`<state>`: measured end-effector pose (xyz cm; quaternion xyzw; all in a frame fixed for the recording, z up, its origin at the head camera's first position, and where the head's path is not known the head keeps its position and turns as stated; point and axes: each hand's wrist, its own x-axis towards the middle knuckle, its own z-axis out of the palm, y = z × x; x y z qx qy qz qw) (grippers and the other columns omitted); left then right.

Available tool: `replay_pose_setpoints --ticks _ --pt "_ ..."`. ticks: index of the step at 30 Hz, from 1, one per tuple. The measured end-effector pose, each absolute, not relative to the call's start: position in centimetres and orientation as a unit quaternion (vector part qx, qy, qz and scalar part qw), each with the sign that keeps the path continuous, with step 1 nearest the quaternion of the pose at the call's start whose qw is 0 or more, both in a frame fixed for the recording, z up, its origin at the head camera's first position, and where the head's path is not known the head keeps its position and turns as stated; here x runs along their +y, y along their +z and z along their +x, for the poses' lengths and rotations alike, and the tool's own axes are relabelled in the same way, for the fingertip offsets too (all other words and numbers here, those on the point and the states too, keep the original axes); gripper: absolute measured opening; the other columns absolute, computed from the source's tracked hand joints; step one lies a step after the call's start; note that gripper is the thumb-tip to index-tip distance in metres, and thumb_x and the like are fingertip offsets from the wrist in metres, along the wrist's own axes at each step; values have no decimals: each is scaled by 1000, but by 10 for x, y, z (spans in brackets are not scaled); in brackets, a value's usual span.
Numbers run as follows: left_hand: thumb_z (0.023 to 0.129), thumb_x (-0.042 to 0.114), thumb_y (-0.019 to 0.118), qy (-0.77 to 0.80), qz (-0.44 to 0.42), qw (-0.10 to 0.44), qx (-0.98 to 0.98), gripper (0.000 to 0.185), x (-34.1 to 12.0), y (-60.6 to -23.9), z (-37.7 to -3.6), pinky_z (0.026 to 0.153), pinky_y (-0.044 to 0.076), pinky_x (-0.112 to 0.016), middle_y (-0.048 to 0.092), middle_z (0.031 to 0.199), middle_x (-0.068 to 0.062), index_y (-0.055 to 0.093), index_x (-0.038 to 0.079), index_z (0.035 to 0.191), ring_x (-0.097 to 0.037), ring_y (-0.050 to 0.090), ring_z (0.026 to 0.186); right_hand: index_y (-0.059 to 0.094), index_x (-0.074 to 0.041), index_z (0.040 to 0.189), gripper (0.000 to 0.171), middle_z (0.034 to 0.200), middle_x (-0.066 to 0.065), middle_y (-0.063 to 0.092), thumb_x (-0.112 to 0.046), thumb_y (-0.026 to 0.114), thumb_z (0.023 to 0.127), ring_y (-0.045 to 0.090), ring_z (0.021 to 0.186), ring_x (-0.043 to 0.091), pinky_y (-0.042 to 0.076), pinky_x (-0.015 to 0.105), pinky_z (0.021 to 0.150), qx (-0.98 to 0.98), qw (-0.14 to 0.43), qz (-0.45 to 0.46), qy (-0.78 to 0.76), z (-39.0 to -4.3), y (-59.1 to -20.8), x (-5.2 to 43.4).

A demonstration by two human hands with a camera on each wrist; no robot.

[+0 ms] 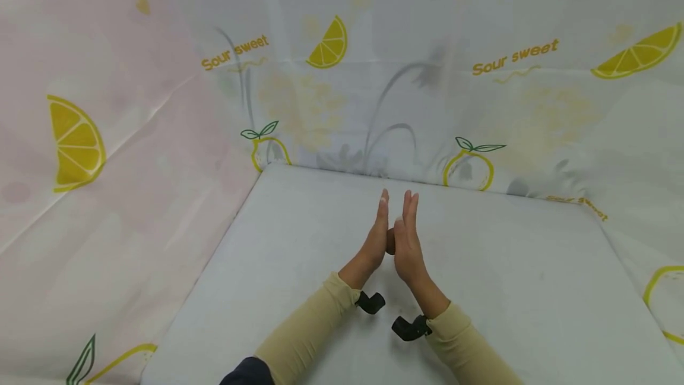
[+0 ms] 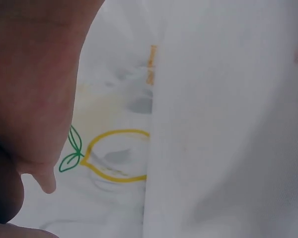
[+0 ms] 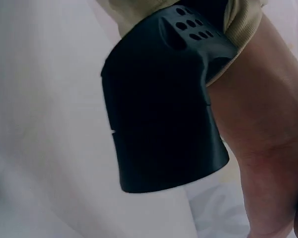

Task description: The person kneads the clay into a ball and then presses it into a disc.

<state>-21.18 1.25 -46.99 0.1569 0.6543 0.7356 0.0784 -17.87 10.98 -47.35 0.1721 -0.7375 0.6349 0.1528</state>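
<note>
In the head view my two hands are raised over the middle of a white table (image 1: 507, 290), palms facing each other and touching near the heels. My left hand (image 1: 377, 235) and right hand (image 1: 408, 237) both have straight fingers pointing away from me, with a narrow gap at the tips. Neither holds anything that I can see. The left wrist view shows the edge of my left hand (image 2: 35, 89) close up. A black wrist camera (image 3: 164, 109) and a bare forearm (image 3: 268, 163) below a beige sleeve fill the right wrist view.
Lemon-print cloth (image 1: 331, 46) with "Sour sweet" lettering hangs as walls at the back, left and right of the table. A lemon outline (image 2: 114, 156) on that cloth shows in the left wrist view. Black cameras (image 1: 410, 328) sit on both wrists.
</note>
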Motion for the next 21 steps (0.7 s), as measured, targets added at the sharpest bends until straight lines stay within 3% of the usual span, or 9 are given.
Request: replay_pose_setpoints --ticks 5,11,21 --pt "100 75 12 739 159 77 650 89 15 -470 -211 123 -2 -52 -3 170 -1 -2 16 165 -17 -6 155 -15 -7 160 62 170 5 -3 -6 24 112 -4 156 21 2 17 119 -725 143 157 656 -182 -474 109" --pt "101 72 12 740 160 71 649 85 17 -469 -211 123 -2 -52 -2 170 -1 -2 17 165 -16 -6 154 -10 -17 163 61 170 -3 3 -13 27 114 2 156 15 7 18 120 -710 166 159 666 -183 -476 109" --pt "107 61 10 735 147 36 660 77 17 -473 -210 124 3 -49 5 171 -4 5 10 164 -16 0 155 -7 -18 163 60 169 -6 7 -14 28 114 7 155 11 12 18 120 -695 163 147 684 -183 -481 109"
